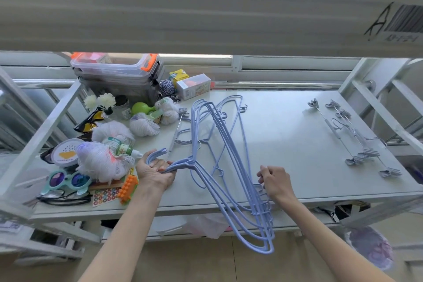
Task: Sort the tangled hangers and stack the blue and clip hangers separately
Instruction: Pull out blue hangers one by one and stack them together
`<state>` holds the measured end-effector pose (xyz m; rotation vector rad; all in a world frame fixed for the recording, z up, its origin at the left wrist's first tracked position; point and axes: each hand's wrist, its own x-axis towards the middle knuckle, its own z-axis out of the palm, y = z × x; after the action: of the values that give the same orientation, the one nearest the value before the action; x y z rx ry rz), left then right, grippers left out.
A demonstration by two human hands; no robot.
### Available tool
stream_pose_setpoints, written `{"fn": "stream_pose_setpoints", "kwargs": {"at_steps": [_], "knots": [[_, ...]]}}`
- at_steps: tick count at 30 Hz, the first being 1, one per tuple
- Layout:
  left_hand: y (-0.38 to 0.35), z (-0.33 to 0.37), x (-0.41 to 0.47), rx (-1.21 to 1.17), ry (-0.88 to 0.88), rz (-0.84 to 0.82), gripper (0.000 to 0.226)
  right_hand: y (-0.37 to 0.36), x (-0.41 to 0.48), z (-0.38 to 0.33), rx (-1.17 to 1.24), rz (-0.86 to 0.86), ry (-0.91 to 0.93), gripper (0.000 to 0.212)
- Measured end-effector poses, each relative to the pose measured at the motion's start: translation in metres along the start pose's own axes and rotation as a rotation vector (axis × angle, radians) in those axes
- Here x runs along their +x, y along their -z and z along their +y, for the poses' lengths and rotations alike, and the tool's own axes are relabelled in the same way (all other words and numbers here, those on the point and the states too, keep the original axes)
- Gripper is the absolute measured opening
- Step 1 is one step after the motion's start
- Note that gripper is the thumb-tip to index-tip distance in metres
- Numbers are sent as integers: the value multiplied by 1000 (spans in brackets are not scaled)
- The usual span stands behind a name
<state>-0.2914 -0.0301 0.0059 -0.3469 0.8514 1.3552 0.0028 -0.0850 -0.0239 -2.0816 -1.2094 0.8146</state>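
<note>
Two bare hands on my feed: left hand and right hand, each on a bare forearm. Left forearm and right forearm are uncovered from the wrist down to the bottom frame edge. What is worn above that I cannot tell. Arms are slim, wrists narrow, fingers slender. Nails are too small and blurred for me to judge. The wide-angle lens stretches both forearms broader toward the bottom edge. The rest of the body is out of frame.
</note>
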Motion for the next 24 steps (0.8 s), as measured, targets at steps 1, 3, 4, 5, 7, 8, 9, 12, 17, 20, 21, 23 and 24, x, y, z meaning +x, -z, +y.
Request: {"fn": "stream_pose_setpoints", "kwargs": {"at_steps": [1, 3, 4, 5, 7, 8, 9, 12, 17, 20, 21, 23, 24], "knots": [[2, 2, 0, 3, 1, -3, 63, 1, 1, 0, -3, -7, -16, 40], [3, 6, -3, 19, -5, 1, 58, 2, 2, -1, -15, -21, -26, 36], [2, 9, -6, 27, -8, 8, 52, 2, 3, -2, -19, -22, -25, 36], [3, 12, -7, 30, -23, 8, 45, 0, 4, -3, -25, -17, -21, 35], [3, 16, -12, 7, -27, -2, 38, -3, 6, -7, -38, 1, -5, 35], [2, 19, -16, -1, -31, -1, 38, -6, 8, -11, -43, 8, 5, 35], [2, 22, -16, -14, -36, -3, 38, -8, 10, -15, -46, 12, 14, 35], [3, 31, -24, -39, -60, -8, 39, -17, 15, -33, -40, -8, 38, 34], [14, 59, -26, -97, -66, 3, 36, -35, 27, -59, -136, -113, 56, 43], [17, 69, -27, -71, -98, 18, 30, -45, 33, -66, -230, -157, 36, 55], [16, 73, -32, -178, -84, -59, 10, -49, 34, -67, -246, -176, 10, 56], [19, 79, -32, -167, -97, -24, 39, -56, 36, -70, -292, -225, -28, 56], [19, 80, -37, -108, -134, -8, 32, -59, 38, -71, -324, -240, -31, 55]]}}
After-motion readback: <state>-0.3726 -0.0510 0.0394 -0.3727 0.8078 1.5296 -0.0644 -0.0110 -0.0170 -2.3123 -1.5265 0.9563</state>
